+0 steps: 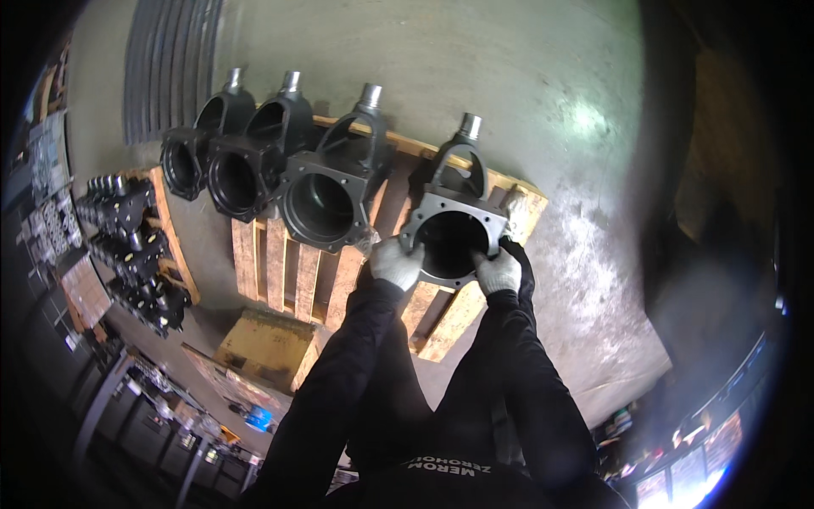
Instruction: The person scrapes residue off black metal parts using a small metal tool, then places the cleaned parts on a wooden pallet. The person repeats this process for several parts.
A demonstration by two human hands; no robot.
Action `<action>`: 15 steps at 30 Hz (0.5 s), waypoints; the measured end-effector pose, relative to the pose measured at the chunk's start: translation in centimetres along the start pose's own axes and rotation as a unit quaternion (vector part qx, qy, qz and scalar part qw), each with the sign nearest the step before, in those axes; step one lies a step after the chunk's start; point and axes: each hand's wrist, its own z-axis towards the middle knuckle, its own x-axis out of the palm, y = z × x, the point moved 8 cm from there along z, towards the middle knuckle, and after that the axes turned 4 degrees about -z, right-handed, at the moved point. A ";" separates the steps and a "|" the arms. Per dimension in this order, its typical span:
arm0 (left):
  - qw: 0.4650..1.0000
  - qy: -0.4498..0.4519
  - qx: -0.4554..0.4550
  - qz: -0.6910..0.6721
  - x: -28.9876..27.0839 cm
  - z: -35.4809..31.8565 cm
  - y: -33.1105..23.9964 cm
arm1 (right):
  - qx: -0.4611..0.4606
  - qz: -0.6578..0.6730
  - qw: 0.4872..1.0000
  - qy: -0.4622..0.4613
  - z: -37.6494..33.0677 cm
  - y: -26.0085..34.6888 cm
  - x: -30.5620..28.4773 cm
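Observation:
A black cast-metal housing (436, 206) stands at the right end of a wooden pallet (346, 284). It has a squarish flange with bolt holes, a wide round bore facing me, and a forked neck ending in a silver stub. My left hand (396, 264), in a pale glove, grips the flange's lower left corner. At the lower right side my right hand (498, 271), gloved alike, holds the flange, its thumb by the bore's edge. The fingers behind the flange are hidden. Left of it, similar housings stand in a row, the nearest one (290, 206) close to my left hand.
Dark bars (170, 72) lie on the grey floor at the far left. Black machined parts (127, 246) are stacked on another pallet to the left. Nearer me are a yellowish wooden box (264, 346) and a blue object (258, 417). A cluttered rack runs along the lower left.

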 end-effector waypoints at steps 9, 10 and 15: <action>0.992 0.092 -0.053 0.071 -3.1 1.9 -0.3 | 0.002 0.042 0.999 -0.031 -2.1 1.0 3.0; 0.990 0.106 -0.058 0.074 -2.9 2.0 -0.2 | 0.013 0.025 0.999 -0.038 -1.9 0.9 3.2; 0.976 0.135 -0.074 0.152 -3.1 1.7 -1.3 | 0.000 0.013 1.000 0.023 0.1 -0.5 3.7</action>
